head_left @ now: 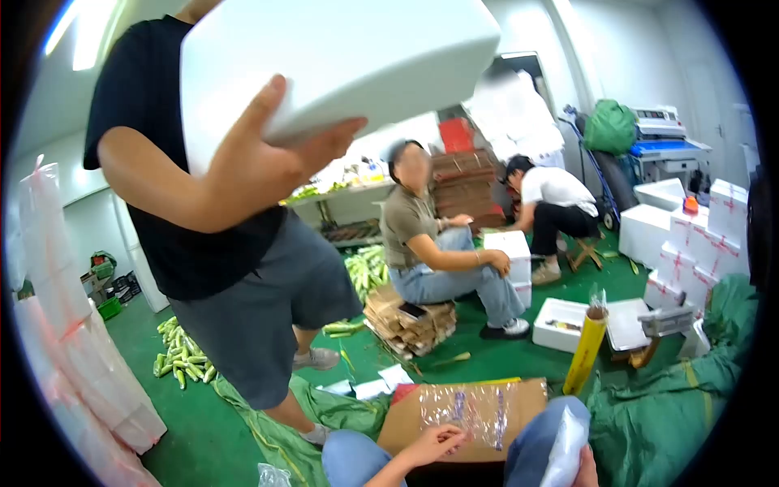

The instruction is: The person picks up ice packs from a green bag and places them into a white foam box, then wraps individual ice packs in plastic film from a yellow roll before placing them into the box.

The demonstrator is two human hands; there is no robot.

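Note:
My left hand (438, 443), its fingers loosely bent and slightly apart, is over the near edge of a clear printed plastic bag (466, 410). That bag lies flat on a brown cardboard sheet (406, 422) in front of my knees. At the lower right, my right hand (586, 469) is closed around a long whitish plastic-wrapped bundle (565, 442), upright against my right knee. What is inside the bundle cannot be made out, and most of that hand is cut off by the frame.
A standing co-worker carries a white foam box (324, 65) close by on the left. Two others sit or crouch beyond. Corn cobs (182, 353) lie on the green floor. A yellow tube (586, 349), an open foam box (560, 325) and stacked white boxes (690, 260) stand right.

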